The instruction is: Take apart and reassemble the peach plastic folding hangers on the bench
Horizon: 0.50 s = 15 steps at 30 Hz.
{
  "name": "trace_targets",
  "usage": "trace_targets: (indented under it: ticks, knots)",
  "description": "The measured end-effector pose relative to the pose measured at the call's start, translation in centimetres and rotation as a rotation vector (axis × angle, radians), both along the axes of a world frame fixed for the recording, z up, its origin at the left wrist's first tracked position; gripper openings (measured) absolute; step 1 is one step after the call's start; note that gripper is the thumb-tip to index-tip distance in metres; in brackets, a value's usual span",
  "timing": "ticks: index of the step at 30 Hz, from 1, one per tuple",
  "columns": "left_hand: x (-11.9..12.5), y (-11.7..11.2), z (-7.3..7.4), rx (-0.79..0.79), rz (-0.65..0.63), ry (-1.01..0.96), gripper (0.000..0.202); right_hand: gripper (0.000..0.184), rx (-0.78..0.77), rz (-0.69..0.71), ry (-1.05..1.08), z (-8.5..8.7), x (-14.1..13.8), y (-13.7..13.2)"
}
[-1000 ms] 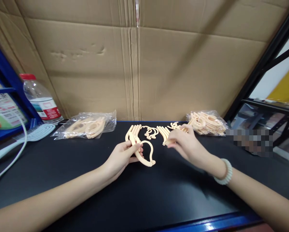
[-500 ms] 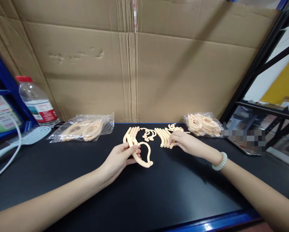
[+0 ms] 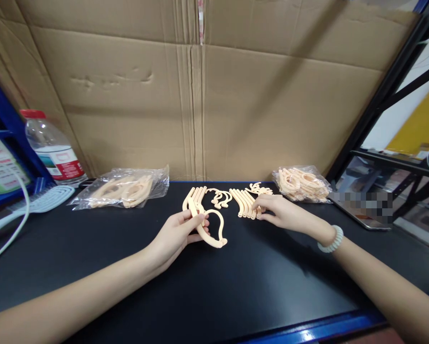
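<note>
My left hand (image 3: pixel 178 231) is closed around a cream plastic folding-hanger piece, a curved hanger arm (image 3: pixel 209 239) joined to a hook (image 3: pixel 219 220). Behind it lies a row of similar hanger arms (image 3: pixel 199 195). At the right-hand row of hanger arms (image 3: pixel 243 203), my right hand (image 3: pixel 281 210) has its thumb and fingers closed at the rightmost arm (image 3: pixel 259 216), which they partly cover. Several loose hooks (image 3: pixel 221 197) lie between the two rows. More small cream pieces (image 3: pixel 259 188) are heaped behind my right hand.
Clear bags of cream hanger parts lie at the back left (image 3: pixel 128 188) and back right (image 3: pixel 302 182). Left are a red-capped bottle (image 3: pixel 58 155) and pale-blue hairbrush (image 3: pixel 49 198). A cardboard sheet (image 3: pixel 128 95) stands behind the black table (image 3: pixel 214 296); a flat dark device (image 3: pixel 361 215) lies right.
My right hand has shifted slightly right, and the end of the rightmost arm now shows beside its fingers. My left hand holds the hanger piece in nearly the same place.
</note>
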<state>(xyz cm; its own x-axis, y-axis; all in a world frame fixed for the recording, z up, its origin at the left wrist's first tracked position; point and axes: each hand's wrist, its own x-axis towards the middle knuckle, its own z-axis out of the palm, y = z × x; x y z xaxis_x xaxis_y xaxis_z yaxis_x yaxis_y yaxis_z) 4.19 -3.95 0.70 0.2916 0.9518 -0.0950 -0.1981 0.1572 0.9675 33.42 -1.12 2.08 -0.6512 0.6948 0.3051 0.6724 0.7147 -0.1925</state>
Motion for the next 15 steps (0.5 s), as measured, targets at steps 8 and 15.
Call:
trace_targets:
  ticks: [8, 15]
  knots:
    - [0.3, -0.1, 0.2, -0.02, 0.025, 0.004, 0.019, 0.033, 0.117, -0.009, -0.105, -1.3, -1.5, -0.7]
    - [0.2, 0.1, -0.1, -0.019, 0.013, 0.013, 0.021, 0.026, 0.194, -0.009, -0.13, -2.7, -2.1, 1.6]
